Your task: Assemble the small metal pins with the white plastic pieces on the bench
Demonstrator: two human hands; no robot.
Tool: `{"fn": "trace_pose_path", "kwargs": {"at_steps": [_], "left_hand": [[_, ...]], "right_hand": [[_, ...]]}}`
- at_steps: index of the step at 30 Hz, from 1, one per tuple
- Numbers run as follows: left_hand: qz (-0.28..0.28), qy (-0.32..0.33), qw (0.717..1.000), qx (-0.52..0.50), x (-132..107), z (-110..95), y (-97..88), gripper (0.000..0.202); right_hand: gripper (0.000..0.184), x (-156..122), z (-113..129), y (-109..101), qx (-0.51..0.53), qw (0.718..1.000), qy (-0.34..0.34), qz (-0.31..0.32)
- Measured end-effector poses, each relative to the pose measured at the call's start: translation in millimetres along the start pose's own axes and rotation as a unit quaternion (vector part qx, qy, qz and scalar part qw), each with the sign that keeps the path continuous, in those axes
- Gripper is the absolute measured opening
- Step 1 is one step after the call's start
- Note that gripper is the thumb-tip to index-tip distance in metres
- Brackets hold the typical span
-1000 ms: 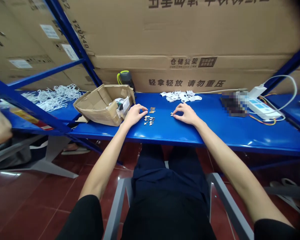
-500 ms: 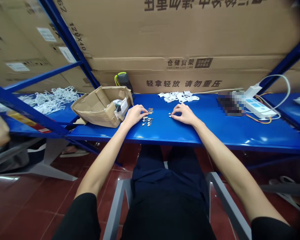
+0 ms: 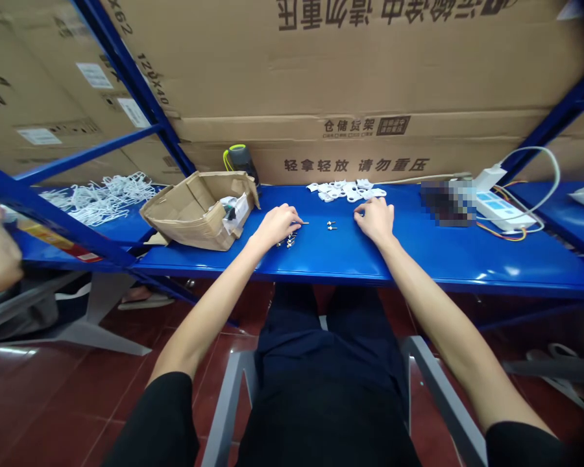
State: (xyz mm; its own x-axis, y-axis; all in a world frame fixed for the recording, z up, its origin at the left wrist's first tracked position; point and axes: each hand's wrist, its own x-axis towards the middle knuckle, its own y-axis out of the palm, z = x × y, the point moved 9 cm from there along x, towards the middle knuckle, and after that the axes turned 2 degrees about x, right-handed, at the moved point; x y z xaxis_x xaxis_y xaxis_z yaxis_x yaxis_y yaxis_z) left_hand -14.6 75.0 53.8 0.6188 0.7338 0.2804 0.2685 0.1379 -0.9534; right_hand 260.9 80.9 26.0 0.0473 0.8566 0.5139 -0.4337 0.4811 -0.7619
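Note:
My left hand (image 3: 278,225) is closed in a pinch, with a thin brass-coloured pin (image 3: 306,223) sticking out from its fingertips. Below those fingers lie several small metal pieces with pin-like ends (image 3: 291,240), partly covered by the hand. Two similar small metal pieces (image 3: 329,226) rest on the blue tabletop between my hands. My right hand (image 3: 377,219) is to the right of them, its thumb and forefinger drawn together; whatever they may hold is too small to make out. Behind it is a pile of white plastic parts with ring-shaped openings (image 3: 345,190).
An open cardboard box (image 3: 185,227) stands left of my left hand, with a dark bottle (image 3: 243,162) behind it. White hooked pieces (image 3: 109,198) are heaped farther left. A power strip (image 3: 503,211) with cables and a blurred dark object (image 3: 448,203) sit at right.
My right hand has moved right, away from the two small metal pieces, which now lie uncovered. My left hand has shifted right and now covers the row of brass pins, with one pin at its fingertips.

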Motion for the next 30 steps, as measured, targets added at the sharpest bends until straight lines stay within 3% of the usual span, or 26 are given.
{"fn": "trace_pose_path", "kwargs": {"at_steps": [4,8,12,20,30], "left_hand": [[0.005,-0.035,0.999,0.012,18.8,-15.4,6.0,0.017],[0.022,-0.116,0.993,-0.009,35.6,-20.9,12.8,0.016],[0.019,-0.154,0.987,-0.041,49.2,-24.0,16.9,0.015],[0.010,-0.189,0.975,-0.114,52.2,-14.1,32.4,0.019],[0.009,-0.217,0.967,-0.134,47.1,-23.7,26.9,0.023]], "right_hand": [[0.034,-1.0,2.9,-3.2,-0.043,0.999,0.018,0.009],[0.032,-3.4,1.3,-6.3,-0.099,0.991,0.075,0.053],[0.029,-4.5,2.9,-9.5,-0.112,0.987,0.092,0.071],[0.029,-1.0,11.4,-8.8,-0.072,0.996,0.038,0.042],[0.022,2.1,28.2,-4.4,0.027,0.999,-0.033,0.011]]}}
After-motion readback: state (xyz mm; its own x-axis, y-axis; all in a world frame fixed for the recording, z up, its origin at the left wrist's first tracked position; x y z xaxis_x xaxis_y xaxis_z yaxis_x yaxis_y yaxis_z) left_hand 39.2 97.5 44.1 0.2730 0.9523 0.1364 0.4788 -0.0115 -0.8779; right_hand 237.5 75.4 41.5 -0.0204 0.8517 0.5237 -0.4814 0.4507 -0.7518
